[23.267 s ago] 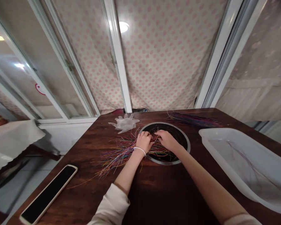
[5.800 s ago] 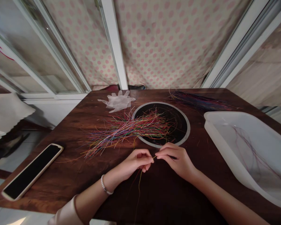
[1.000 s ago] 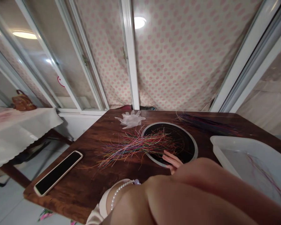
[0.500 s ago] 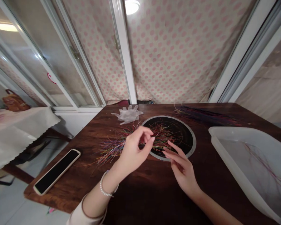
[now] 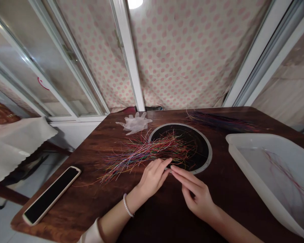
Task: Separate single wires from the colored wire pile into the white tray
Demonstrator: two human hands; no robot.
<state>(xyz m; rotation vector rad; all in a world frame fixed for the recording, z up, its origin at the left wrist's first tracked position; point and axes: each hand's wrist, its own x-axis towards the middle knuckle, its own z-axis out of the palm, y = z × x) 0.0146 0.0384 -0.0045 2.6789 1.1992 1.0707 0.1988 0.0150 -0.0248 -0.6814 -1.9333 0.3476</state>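
Observation:
A loose pile of thin colourful wires [image 5: 147, 150] lies across the table and over part of a round black disc with a grey rim [image 5: 209, 153]. At the near edge of the disc, my left hand [image 5: 154, 177] has its fingertips pinched together, and what they hold is too small to name. My right hand [image 5: 197, 192] meets it from the right, thumb and fingers closed, its fingertips near the left ones. Whatever lies between those fingertips cannot be made out. A pearl bracelet [image 5: 128, 206] circles my left wrist.
A phone [image 5: 52, 195] lies at the table's left edge. Clear plastic gloves [image 5: 136, 123] rest behind the pile. Dark wires [image 5: 223, 122] lie at the back right. A translucent tub [image 5: 250, 175] with a few reddish wires stands at the right.
My left hand has come down and towards me, off the wire pile. My right hand's fingers have closed and now meet the left fingertips. The view has shifted slightly.

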